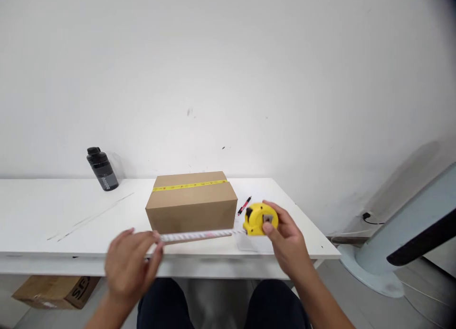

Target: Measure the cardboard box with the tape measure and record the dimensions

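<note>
My right hand (285, 236) is closed around the yellow case of a tape measure (257, 218), held over the table's front right part. The white blade (199, 235) is pulled out leftward, and its free end is pinched in my left hand (133, 262). Between my hands the blade runs along the near face of a brown cardboard box (192, 198), close to its bottom edge; I cannot tell whether it touches the box. Yellow printed tape seals the box top. Beside the box lies a red and black pen (244, 205), partly over a white paper sheet (254, 243).
A dark water bottle (102, 169) stands toward the back left of the white table (64, 210). Under the table sits another cardboard box (57, 291). To the right are a pale upright appliance (406, 229) on a round base and a plugged-in cable. A wall closes off the back.
</note>
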`<state>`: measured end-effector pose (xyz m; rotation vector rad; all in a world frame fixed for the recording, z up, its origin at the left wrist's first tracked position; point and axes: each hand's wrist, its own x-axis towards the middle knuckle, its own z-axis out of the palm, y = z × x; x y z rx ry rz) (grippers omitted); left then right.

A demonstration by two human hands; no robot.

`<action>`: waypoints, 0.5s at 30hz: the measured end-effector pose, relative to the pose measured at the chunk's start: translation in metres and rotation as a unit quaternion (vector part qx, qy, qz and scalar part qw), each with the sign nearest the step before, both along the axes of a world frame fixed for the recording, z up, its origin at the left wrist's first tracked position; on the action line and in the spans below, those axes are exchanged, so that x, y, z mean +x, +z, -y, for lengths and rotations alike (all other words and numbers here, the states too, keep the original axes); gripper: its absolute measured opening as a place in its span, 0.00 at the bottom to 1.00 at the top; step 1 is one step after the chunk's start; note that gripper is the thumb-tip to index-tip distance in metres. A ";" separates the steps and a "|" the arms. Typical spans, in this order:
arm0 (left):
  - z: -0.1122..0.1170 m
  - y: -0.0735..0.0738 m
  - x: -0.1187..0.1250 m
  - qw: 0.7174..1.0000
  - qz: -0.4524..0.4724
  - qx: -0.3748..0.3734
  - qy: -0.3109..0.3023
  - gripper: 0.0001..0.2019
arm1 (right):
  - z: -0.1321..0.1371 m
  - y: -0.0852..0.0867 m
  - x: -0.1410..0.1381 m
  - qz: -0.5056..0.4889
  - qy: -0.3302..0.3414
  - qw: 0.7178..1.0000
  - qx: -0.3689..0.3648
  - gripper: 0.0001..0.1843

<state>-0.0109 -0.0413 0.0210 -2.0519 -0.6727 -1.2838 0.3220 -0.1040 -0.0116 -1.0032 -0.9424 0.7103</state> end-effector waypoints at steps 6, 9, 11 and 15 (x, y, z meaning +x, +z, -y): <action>0.064 -0.039 0.085 0.963 -0.046 -0.181 -0.193 0.04 | 0.055 -0.050 -0.049 -0.074 0.080 0.985 -0.132 0.32; 0.070 -0.060 0.092 0.955 -0.037 -0.210 -0.206 0.05 | 0.064 -0.070 -0.048 -0.112 0.062 0.981 -0.145 0.32; 0.065 -0.073 0.077 0.962 -0.009 -0.220 -0.160 0.07 | 0.064 -0.075 -0.043 -0.137 0.055 0.977 -0.155 0.34; 0.028 -0.098 0.031 0.941 0.191 -0.277 0.015 0.18 | 0.048 -0.067 -0.036 -0.154 0.085 0.970 -0.171 0.43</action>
